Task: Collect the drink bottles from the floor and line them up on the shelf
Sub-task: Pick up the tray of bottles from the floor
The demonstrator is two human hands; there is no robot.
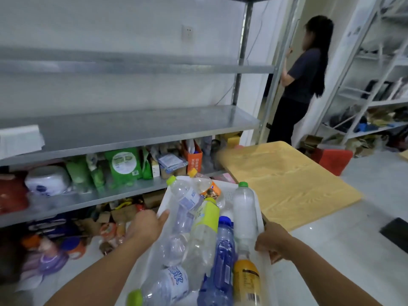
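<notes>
Fingers (163, 215) of the left hand (145, 227) are curled tight on the left rim of the white bin (229, 195). The right hand (273, 244) grips the right rim the same way. Both hands hold the bin up in front of the grey shelf (132, 127). The drink bottles (205, 239) lie piled inside the bin. One is a clear bottle (244, 208) with a green cap, and beside it is a blue bottle (224, 250). Packets and boxes sit on the lower shelf (123, 191). Another person (304, 80) stands far back on the right.
</notes>
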